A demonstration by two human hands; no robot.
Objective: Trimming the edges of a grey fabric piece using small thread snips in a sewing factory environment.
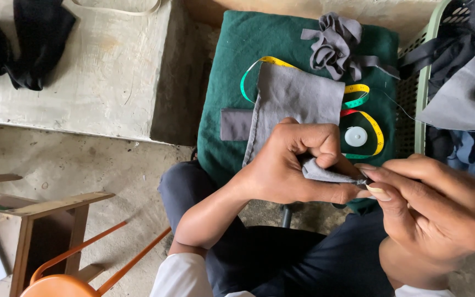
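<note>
Head view: your left hand [290,165], fingers clamped, grips the grey cloth piece [295,104] at frame centre. Your right hand [432,212], lower right, pinches the cloth's corner, fingers together. Under it: green cushion [248,44], measuring tape [366,118]. Basket [427,71] upper right.

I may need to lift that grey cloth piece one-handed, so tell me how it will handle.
The grey cloth piece is probably floppy: it folds where the left hand pinches it. It looks thin, so likely light. It seems unlikely to slip, since it lies flat on the green cushion over the tape measure.
</note>
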